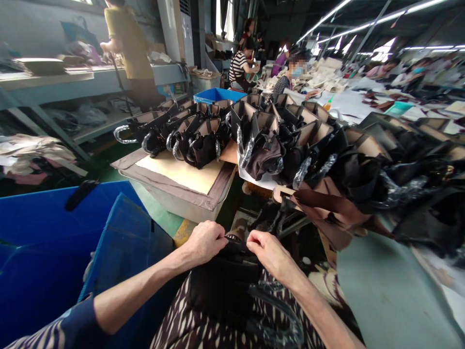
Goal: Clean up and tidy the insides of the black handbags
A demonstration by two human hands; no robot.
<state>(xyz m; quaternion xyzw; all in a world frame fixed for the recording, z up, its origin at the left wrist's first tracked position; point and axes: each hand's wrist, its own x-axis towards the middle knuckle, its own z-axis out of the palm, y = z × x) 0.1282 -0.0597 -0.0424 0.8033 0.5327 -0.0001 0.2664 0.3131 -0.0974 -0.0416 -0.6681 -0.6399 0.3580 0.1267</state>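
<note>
A black handbag [223,286] rests on my lap, its plastic-wrapped handle [279,310] trailing toward my right. My left hand [205,241] is closed in a pinch on the bag's top edge. My right hand [267,252] is also closed on that top edge, a few fingers' width from the left. Both hands grip the bag's rim near its middle; what lies inside the bag is hidden.
Rows of black bags with tan lining [203,138] lie on a cardboard-topped box [181,182] and a table [385,291] ahead and right. Blue plastic bins [54,242] stand at my left. Other people work at benches in the background [129,48].
</note>
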